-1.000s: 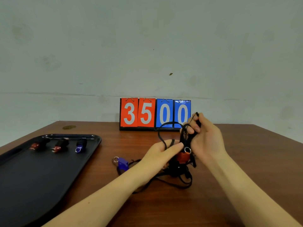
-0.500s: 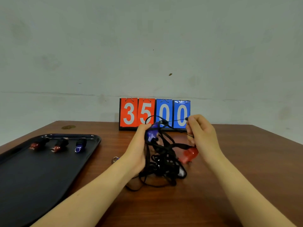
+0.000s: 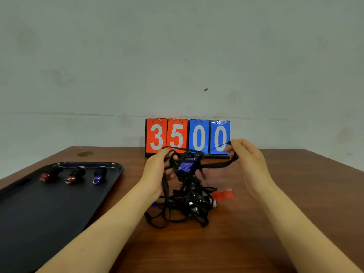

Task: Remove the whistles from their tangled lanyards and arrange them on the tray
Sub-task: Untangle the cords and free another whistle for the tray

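Note:
A tangle of black lanyards (image 3: 187, 201) hangs from my hands down to the table. My left hand (image 3: 157, 172) grips the straps next to a blue whistle (image 3: 186, 166) held up in the tangle. My right hand (image 3: 246, 156) pinches a thin black cord end and a flat strap, pulled out to the right. A red whistle (image 3: 223, 194) lies blurred at the right edge of the tangle. On the black tray (image 3: 39, 209) at the left lie two red whistles (image 3: 47, 175) (image 3: 72, 177) and one blue whistle (image 3: 99, 175) in a row.
A flip scoreboard (image 3: 187, 137) reading 3500 stands at the back of the brown wooden table (image 3: 256, 243), just behind my hands. A small round mark (image 3: 85, 153) sits near the table's far left edge. A grey wall rises behind.
My right hand has moved right and up, stretching a strap away from the tangle. The red whistle has dropped lower to the table. My left hand stays on the straps by the blue whistle.

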